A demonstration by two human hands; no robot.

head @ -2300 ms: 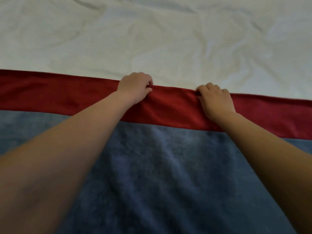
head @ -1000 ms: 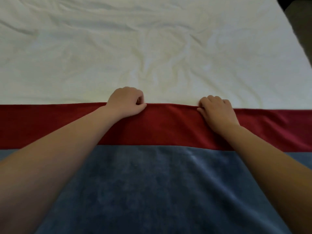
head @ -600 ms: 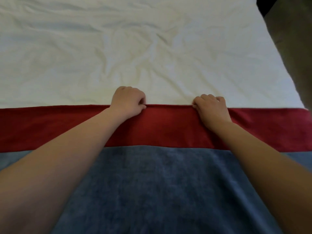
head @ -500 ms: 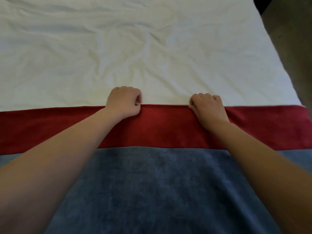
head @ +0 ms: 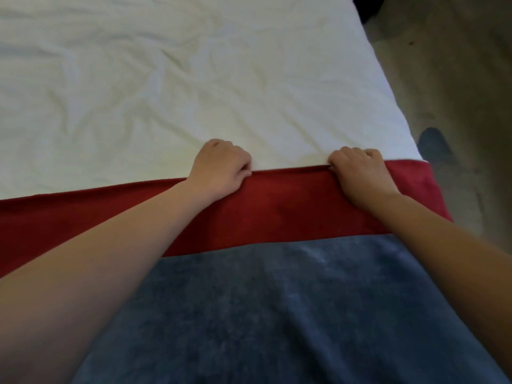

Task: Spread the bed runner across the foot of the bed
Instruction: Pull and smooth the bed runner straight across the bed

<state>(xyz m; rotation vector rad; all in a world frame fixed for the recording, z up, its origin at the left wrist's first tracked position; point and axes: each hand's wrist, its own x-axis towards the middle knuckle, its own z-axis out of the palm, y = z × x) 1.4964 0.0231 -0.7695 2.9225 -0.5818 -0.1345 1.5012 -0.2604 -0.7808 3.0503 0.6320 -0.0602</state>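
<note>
The bed runner point(head: 285, 300) lies across the near part of the bed, blue-grey with a red band point(head: 288, 209) along its far edge. The band runs from the left frame edge to the bed's right side, where it drapes over. My left hand point(head: 220, 169) grips the red band's far edge with curled fingers near the middle. My right hand point(head: 360, 173) grips the same edge further right, fingers curled over it. Both forearms reach over the blue-grey cloth.
A wrinkled white sheet point(head: 171, 79) covers the bed beyond the runner. The bed's right edge slants down the right of the view, with beige floor point(head: 457, 79) beside it and a dark patch point(head: 432, 142) on the floor near the runner's corner.
The view has swung to the right, so the bed's right edge and the floor now show widely. Both hands still hold the red band's far edge; the band now slopes down to the left.
</note>
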